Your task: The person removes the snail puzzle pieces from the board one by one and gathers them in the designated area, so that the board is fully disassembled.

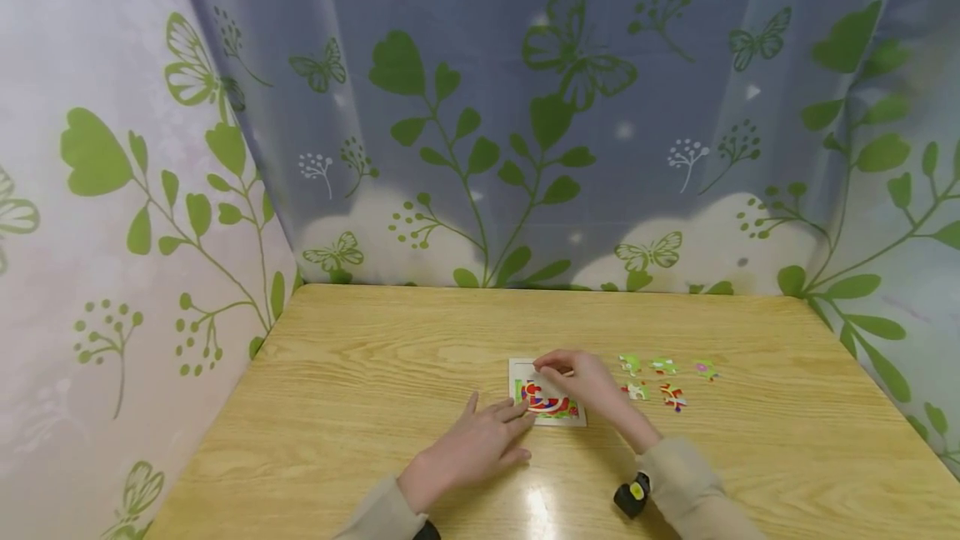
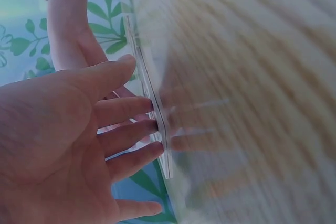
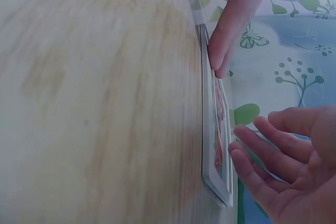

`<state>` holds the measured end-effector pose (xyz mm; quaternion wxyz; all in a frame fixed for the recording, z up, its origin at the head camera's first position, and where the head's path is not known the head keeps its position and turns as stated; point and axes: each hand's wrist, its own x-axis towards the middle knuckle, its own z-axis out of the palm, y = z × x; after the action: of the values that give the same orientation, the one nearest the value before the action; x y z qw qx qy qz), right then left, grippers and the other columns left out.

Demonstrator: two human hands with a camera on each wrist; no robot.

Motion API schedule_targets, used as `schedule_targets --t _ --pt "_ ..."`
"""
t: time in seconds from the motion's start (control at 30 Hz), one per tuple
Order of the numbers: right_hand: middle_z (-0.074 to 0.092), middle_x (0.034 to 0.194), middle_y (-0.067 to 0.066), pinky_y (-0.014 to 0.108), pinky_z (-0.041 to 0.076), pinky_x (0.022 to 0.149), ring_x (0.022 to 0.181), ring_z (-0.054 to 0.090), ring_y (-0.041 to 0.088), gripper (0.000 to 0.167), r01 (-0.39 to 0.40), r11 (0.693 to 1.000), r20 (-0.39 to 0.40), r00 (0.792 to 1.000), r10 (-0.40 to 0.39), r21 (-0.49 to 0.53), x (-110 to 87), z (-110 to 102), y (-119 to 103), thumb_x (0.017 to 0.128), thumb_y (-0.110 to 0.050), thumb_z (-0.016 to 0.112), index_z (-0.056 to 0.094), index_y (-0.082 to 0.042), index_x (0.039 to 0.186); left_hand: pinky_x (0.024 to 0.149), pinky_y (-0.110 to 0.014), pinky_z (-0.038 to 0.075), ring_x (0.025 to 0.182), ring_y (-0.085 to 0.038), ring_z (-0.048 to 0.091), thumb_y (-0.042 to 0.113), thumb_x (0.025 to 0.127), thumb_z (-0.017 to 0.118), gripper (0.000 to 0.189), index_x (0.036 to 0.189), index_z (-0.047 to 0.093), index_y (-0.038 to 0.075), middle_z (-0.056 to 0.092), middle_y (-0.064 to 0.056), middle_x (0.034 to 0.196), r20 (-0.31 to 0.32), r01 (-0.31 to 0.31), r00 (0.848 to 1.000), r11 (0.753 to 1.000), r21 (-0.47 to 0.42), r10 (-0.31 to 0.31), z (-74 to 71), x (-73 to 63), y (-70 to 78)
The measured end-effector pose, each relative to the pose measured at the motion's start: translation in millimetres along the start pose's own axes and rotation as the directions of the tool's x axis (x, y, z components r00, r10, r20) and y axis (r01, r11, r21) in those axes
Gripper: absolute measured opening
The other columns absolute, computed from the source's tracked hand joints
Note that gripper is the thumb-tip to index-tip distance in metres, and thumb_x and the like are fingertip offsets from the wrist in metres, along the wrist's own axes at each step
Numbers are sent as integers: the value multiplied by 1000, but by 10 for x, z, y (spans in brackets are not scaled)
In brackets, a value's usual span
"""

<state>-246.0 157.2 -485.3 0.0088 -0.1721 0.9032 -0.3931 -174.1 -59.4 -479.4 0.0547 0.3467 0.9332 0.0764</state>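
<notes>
One white-framed puzzle (image 1: 553, 403) shows red, green and blue.

Green-patterned curtains (image 1: 495, 115) hang behind and beside a wood-grain table (image 1: 375, 365).

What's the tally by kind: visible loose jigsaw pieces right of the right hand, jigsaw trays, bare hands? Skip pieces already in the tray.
Loose jigsaw pieces: 5
Jigsaw tray: 1
Bare hands (left hand, right hand): 2
Total: 8
</notes>
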Motion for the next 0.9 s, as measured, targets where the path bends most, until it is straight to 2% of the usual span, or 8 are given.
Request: schedule_targets --t 0.07,0.2,0.3,0.4,0.53,0.77,0.9 --pt "76 112 7 44 58 85 101 71 26 20 1 1000 20 1000 -1 -4 8 13 -1 101 -16 63 75 -9 115 116 -66 28 145 -24 43 44 102 56 55 150 51 18 43 0 158 0 1 1000 1000 2 -1 -2 0 4" --pt "76 109 7 32 56 72 97 71 24 20 10 1000 55 998 -10 1 8 20 -6 101 -16 63 74 -8 115 115 -67 29 144 -24 43 44 101 57 55 150 51 18 43 0 158 -4 1 1000 1000 3 -1 -2 1 6" --pt "77 107 6 31 55 69 96 71 24 20 22 1000 72 997 -22 0 8 23 -12 101 -15 63 74 -7 115 114 -68 29 144 -24 44 44 101 57 55 149 52 18 44 0 157 -10 -2 1000 1000 3 2 -2 6 6" --pt "77 106 5 31 56 72 96 71 23 19 35 999 81 996 -34 -8 12 34 -6 100 -14 64 74 -8 115 113 -69 30 143 -24 45 44 101 58 54 148 53 18 45 -1 156 -14 -3 1000 1000 4 3 -1 12 6" --pt "76 105 6 27 55 68 93 69 21 18 32 999 87 996 -33 15 15 53 -1 99 -10 64 74 -7 114 113 -69 30 143 -23 45 44 101 58 53 148 54 17 46 -1 156 -16 -2 1000 1000 2 2 -6 12 5" --pt "75 101 7 29 60 74 95 71 26 23 14 996 41 999 -18 90 26 94 -16 93 -2 68 74 -8 114 113 -69 31 142 -23 46 44 101 58 52 146 56 17 48 -1 155 -12 2 1000 1000 -10 -2 -17 14 15" --pt "73 95 5 28 60 71 91 72 25 23 22 992 40 999 -27 127 30 111 -33 91 1 70 75 -6 112 113 -70 30 142 -23 46 43 101 58 52 146 56 17 48 0 155 -13 7 1000 1000 -12 -8 -19 16 17"
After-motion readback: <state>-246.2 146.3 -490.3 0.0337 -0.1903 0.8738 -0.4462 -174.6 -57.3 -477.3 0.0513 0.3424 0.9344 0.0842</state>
